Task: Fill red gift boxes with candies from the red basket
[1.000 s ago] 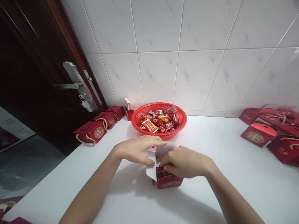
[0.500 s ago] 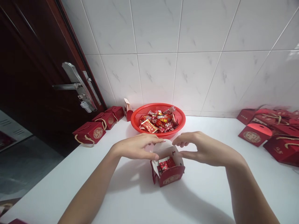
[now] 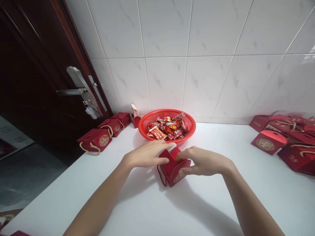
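Note:
A small red cardboard candy box (image 3: 171, 165) with a cord at its left side stands on the white table in front of me. Its side flaps are folded inward, and the inside is mostly hidden. My left hand (image 3: 147, 154) holds the box from the left, its thumb on the left flap and its fingers reaching to the back. From the right, my right hand (image 3: 203, 161) grips the right flap, with curled fingers on top and the thumb by the front panel. Just behind the box sits a red plastic basket (image 3: 142, 126) of wrapped candies (image 3: 167, 128).
Several red boxes with rope handles (image 3: 94, 141) line the table's left edge beside a dark door (image 3: 36, 65). An upright open box (image 3: 135, 117) stands left of the basket. More red boxes (image 3: 268, 142) are piled at the right, along the tiled wall (image 3: 209, 82).
The box's flaps, upright before with red packets showing inside, are now folded over the opening. My right hand has moved left and down onto the box; my left hand has shifted slightly right.

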`<act>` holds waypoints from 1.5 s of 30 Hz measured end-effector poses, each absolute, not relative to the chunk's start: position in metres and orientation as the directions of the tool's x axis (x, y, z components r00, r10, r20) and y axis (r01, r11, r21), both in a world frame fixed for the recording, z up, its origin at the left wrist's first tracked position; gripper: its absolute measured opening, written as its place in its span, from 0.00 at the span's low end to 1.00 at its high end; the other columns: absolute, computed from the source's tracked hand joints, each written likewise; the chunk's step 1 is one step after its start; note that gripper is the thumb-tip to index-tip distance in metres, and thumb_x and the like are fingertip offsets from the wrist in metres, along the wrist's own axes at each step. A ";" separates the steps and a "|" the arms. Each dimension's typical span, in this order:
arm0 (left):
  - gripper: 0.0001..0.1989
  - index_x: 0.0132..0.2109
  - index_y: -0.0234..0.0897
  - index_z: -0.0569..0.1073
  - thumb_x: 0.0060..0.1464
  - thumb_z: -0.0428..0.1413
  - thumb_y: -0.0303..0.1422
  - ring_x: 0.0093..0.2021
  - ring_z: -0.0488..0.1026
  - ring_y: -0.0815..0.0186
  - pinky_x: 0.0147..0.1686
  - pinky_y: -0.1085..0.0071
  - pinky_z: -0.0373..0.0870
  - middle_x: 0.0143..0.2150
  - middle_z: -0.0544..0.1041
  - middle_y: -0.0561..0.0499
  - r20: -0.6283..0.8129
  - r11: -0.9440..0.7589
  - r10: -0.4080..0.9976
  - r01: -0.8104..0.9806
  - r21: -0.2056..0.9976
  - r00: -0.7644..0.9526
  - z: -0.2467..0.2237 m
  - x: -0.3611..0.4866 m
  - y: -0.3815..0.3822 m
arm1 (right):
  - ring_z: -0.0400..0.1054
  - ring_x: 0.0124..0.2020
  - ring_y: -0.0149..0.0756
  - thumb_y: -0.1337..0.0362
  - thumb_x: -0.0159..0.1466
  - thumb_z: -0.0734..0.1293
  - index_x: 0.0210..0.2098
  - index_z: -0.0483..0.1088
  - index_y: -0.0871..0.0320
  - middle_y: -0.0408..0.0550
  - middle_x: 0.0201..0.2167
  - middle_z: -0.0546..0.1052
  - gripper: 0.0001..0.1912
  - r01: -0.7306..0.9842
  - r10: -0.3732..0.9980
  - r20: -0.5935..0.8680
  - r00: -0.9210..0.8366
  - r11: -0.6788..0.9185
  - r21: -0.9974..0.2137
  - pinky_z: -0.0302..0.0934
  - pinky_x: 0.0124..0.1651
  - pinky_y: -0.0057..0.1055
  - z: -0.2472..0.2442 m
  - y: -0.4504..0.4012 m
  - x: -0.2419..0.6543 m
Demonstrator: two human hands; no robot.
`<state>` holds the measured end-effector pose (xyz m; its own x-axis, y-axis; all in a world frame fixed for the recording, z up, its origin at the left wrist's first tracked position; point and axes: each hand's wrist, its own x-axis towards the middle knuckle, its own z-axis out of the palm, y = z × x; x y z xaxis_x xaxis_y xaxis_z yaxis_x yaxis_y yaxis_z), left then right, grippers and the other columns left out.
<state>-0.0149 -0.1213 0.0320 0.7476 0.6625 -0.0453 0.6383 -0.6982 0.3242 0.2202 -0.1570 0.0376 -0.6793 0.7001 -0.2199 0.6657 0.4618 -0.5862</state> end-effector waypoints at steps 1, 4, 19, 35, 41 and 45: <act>0.23 0.63 0.45 0.69 0.63 0.55 0.42 0.52 0.75 0.55 0.50 0.66 0.67 0.53 0.78 0.47 -0.056 -0.696 0.663 0.643 0.320 0.746 0.029 -0.012 -0.122 | 0.68 0.31 0.34 0.63 0.63 0.69 0.37 0.74 0.57 0.44 0.31 0.77 0.04 0.676 0.710 -0.223 -0.668 0.455 -0.579 0.57 0.32 0.28 0.037 -0.157 0.220; 0.23 0.63 0.45 0.68 0.62 0.55 0.40 0.53 0.74 0.53 0.49 0.64 0.68 0.54 0.77 0.46 -0.091 -0.675 0.665 0.649 0.350 0.741 0.025 -0.006 -0.123 | 0.68 0.31 0.34 0.66 0.63 0.68 0.37 0.74 0.56 0.44 0.32 0.77 0.03 0.685 0.736 -0.203 -0.646 0.441 -0.580 0.58 0.33 0.29 0.036 -0.155 0.222; 0.29 0.62 0.41 0.64 0.53 0.59 0.36 0.57 0.72 0.50 0.47 0.63 0.69 0.59 0.75 0.44 -0.132 -0.553 0.745 0.716 0.426 0.654 0.031 -0.001 -0.124 | 0.69 0.35 0.37 0.62 0.62 0.69 0.33 0.73 0.57 0.46 0.34 0.78 0.05 0.751 0.791 -0.219 -0.572 0.396 -0.529 0.59 0.34 0.30 0.036 -0.151 0.226; 0.11 0.44 0.41 0.65 0.58 0.54 0.40 0.42 0.72 0.59 0.36 0.67 0.65 0.45 0.75 0.48 -0.240 -0.490 0.716 0.717 0.496 0.656 0.026 -0.005 -0.116 | 0.67 0.30 0.34 0.53 0.67 0.66 0.28 0.67 0.57 0.46 0.30 0.77 0.17 0.773 0.797 -0.264 -0.543 0.351 -0.529 0.57 0.29 0.29 0.035 -0.145 0.237; 0.09 0.41 0.40 0.68 0.58 0.53 0.40 0.38 0.70 0.61 0.32 0.68 0.63 0.40 0.75 0.50 -0.255 -0.519 0.694 0.714 0.471 0.673 0.029 -0.005 -0.119 | 0.68 0.30 0.36 0.50 0.65 0.67 0.29 0.65 0.56 0.48 0.32 0.77 0.17 0.860 0.864 -0.284 -0.417 0.272 -0.432 0.58 0.28 0.30 0.028 -0.140 0.232; 0.11 0.39 0.39 0.71 0.62 0.49 0.40 0.35 0.70 0.63 0.32 0.69 0.62 0.37 0.75 0.50 -0.241 -0.536 0.675 0.688 0.489 0.697 0.029 -0.005 -0.118 | 0.69 0.30 0.37 0.49 0.64 0.67 0.28 0.64 0.55 0.48 0.32 0.77 0.18 0.877 0.868 -0.305 -0.392 0.252 -0.409 0.58 0.29 0.30 0.022 -0.137 0.228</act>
